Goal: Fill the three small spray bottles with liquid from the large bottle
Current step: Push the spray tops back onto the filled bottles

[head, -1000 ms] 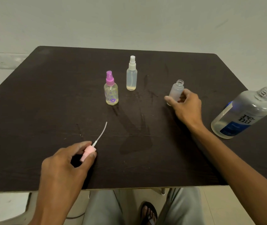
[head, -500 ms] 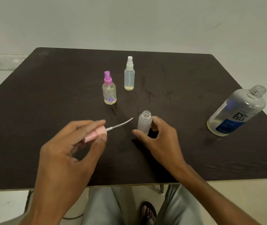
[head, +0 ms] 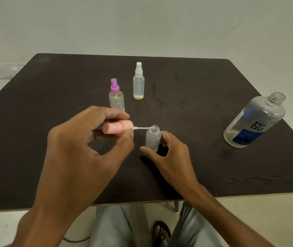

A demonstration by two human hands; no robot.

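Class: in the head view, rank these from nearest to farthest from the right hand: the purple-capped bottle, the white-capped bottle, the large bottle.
From the right hand:
1. Purple-capped bottle, up and to the left, behind the left hand.
2. White-capped bottle, farther back, near the table's middle.
3. Large bottle, off to the right near the table's edge.

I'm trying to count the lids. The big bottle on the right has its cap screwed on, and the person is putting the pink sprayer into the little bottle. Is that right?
Not quite. The big bottle has no cap: the head view shows its bare threaded neck open. The rest holds: the left hand holds the pink sprayer with its tube at the mouth of the little bottle, which the right hand steadies.
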